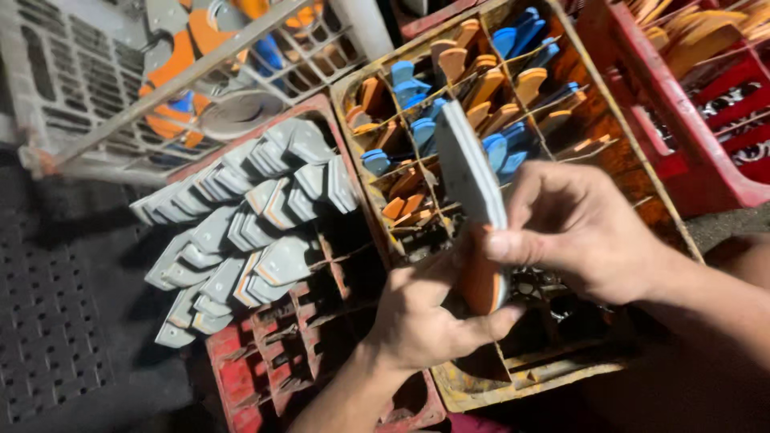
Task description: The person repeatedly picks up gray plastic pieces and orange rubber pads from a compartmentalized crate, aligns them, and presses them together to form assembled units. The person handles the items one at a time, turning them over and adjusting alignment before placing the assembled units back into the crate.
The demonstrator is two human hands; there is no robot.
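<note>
Upper left: white plastic crate [72, 72], tilted. Lower left-centre: red divided crate [265, 353] w/ grey sole pieces [241, 216]. Centre: left hand [425, 313] & right hand [573, 228] both closed on a grey-orange sole stack [473, 200], above yellow crate [521, 373] w/ blue/orange soles. Upper right: red crate [706, 152].

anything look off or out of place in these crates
Nothing looks spilled or broken. The grey soles in the red crate lean out over its left rim rather than standing upright. Both hands, left hand and right hand, grip one grey-and-orange sole.
</note>
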